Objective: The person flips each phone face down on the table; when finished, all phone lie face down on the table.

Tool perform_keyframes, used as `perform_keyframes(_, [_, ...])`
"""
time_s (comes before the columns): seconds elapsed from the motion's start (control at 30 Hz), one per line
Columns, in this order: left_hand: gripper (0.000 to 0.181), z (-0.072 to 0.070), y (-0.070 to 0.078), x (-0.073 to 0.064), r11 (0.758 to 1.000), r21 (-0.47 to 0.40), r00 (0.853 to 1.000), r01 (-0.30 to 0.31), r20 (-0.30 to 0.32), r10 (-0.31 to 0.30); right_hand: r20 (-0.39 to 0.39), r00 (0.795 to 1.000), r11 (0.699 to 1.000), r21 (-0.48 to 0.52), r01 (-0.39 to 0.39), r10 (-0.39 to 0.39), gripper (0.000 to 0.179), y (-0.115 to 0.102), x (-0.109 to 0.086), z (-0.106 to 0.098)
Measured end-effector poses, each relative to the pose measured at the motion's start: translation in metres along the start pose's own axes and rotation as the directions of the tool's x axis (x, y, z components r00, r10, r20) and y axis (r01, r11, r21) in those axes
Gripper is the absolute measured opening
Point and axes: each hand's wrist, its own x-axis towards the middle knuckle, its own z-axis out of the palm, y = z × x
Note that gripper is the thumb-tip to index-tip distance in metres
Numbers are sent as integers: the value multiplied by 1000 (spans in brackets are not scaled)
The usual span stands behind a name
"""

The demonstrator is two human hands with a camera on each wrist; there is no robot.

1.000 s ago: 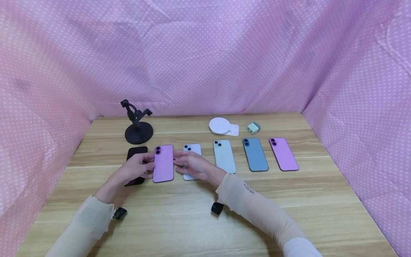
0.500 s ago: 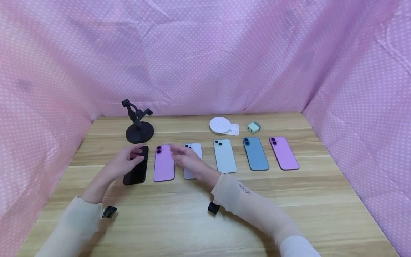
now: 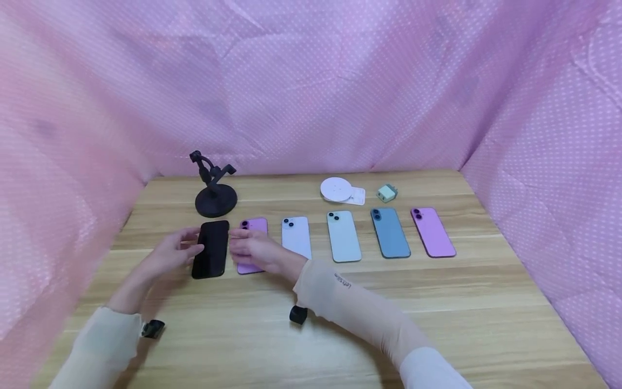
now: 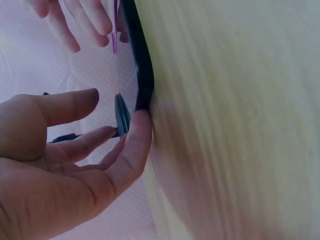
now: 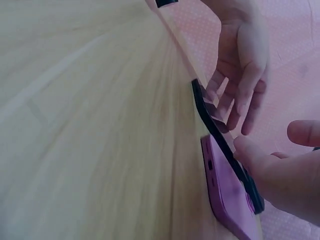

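Observation:
A black phone (image 3: 211, 249) lies on the wooden table at the left end of a row of phones. Along its left edge sits my left hand (image 3: 170, 253), fingers loosely spread; in the left wrist view a fingertip of this hand (image 4: 75, 175) touches the edge of the black phone (image 4: 141, 65). My right hand (image 3: 257, 252) reaches over a pink phone (image 3: 257, 222), partly hiding it, with fingertips by the black phone's right edge. The right wrist view has the right hand (image 5: 285, 175) beside the black phone (image 5: 215, 129), its fingers extended; contact there is hard to judge.
Rightward in the row lie a pale lavender phone (image 3: 297, 237), a pale green phone (image 3: 344, 237), a blue phone (image 3: 391, 235) and another pink phone (image 3: 434, 233). Behind them stand a black phone stand (image 3: 216, 201), a white round disc (image 3: 335, 189) and a green charger plug (image 3: 386, 193).
Both hands have shifted left, away from the first pink phone's edges to the sides of the black phone. The right hand has uncovered the lavender phone. The phones look nearly unmoved.

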Motion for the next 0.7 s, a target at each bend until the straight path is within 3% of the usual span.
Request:
perform_keyframes(0.1, [59,4,-4,2,999,-37,1000,13,7,-12,4,1000,999,-19,-27,27,56,4,2,2])
perform_keyframes(0.3, [59,3,-6,3,999,-31,1000,7,12,-7,5,999,998,-33,-45,46,56,9,6,5])
perform_keyframes(0.5, [60,0,0,2,1000,-11,1000,26,14,-26,-9,999,999,5,-42,42,55,9,9,7])
perform_keyframes(0.7, [61,-1,0,0,999,-28,999,41,21,-40,-24,998,992,107,-63,66,55,8,10,7])
